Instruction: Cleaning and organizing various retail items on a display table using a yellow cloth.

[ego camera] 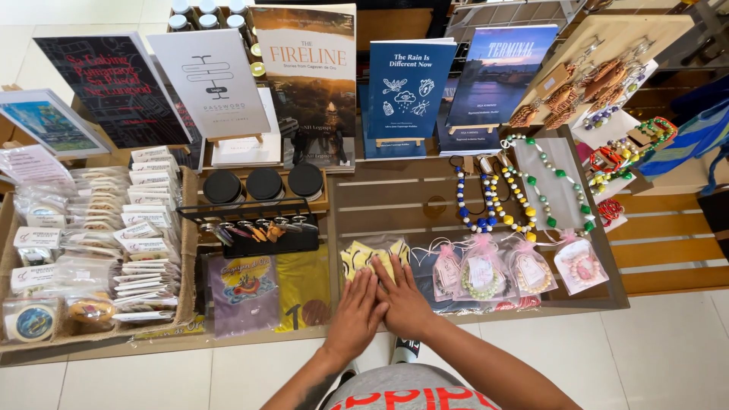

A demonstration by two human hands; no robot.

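Note:
My left hand [355, 315] and my right hand [403, 301] lie flat side by side, fingers together, at the front edge of a wooden display table [395, 201]. Both press down on a folded dark cloth item with a yellow print [370, 256], which they mostly cover. Neither hand grips anything. Just right of my right hand lie several small sheer pink gift bags [481, 267] holding bead bracelets. To the left of my left hand lie a folded yellow shirt [303, 285] and a purple printed shirt [244, 292].
Upright books [313, 76] stand along the back. Bead necklaces [501, 199] lie on the wooden slats. Three black-lidded jars [265, 184] and a rack of keychains [258, 229] sit mid-left. A woven tray of packaged goods [99, 243] fills the left. Earrings hang on a board [585, 83].

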